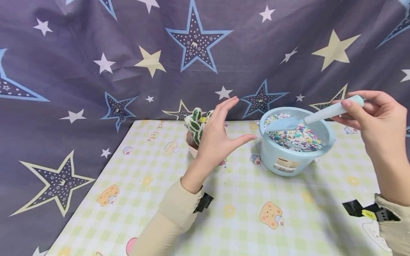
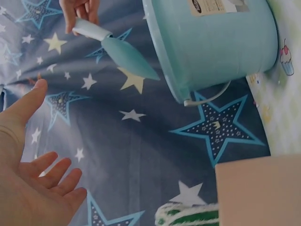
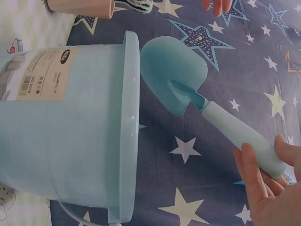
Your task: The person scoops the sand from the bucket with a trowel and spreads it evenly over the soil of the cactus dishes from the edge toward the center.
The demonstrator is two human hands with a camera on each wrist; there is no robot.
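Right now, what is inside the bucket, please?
Inside the bucket, small multicoloured bits show on top. The shovel, held above the bucket, hides some of them in the head view. Whatever lies beneath the top layer is covered.

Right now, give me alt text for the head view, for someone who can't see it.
A person's right hand holds a pale blue trowel above a blue bucket of small colorful bits on a checked tablecloth. The empty, raised left hand partly hides a potted cactus, with a starry curtain behind.
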